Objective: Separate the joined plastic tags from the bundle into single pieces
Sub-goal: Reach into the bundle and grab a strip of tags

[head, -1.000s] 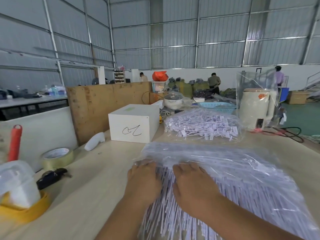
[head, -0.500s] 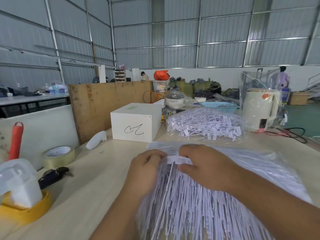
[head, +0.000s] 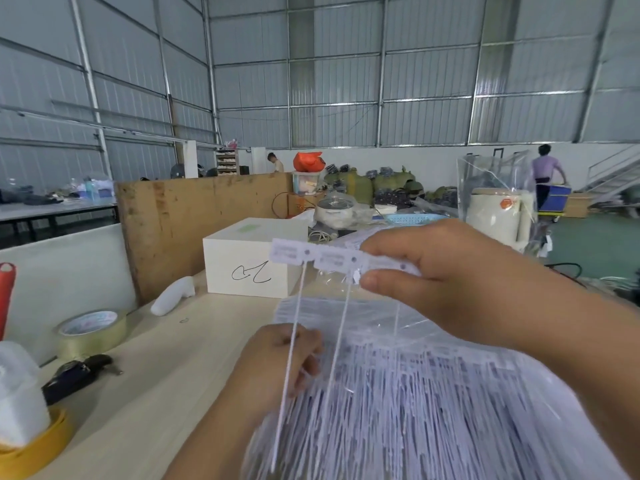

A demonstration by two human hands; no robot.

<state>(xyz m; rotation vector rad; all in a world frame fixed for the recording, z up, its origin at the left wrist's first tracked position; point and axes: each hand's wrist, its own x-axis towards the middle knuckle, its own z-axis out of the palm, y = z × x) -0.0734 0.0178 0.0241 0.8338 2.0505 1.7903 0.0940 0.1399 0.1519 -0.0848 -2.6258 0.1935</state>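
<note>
A big bundle of white plastic tags (head: 433,403) in a clear bag lies on the pale table in front of me. My right hand (head: 446,278) pinches a strip of joined tags (head: 322,256) by its right end and holds it up above the bundle. The strip's flat heads stick out to the left and its thin tails hang down into the pile. My left hand (head: 277,368) rests on the left side of the bundle with its fingers curled round the tails there.
A white box (head: 249,258) with a scribble stands behind the bundle. Left of me lie a tape roll (head: 91,329), a dark tool (head: 74,374), a white handle (head: 172,299) and a yellow-based holder (head: 31,445). A wooden board (head: 194,223) and a cream jug (head: 498,216) stand further back.
My right hand has lifted a strip of joined tags up out of the bundle. My left hand has stayed low on the bundle's left side. The camera has tilted upward.
</note>
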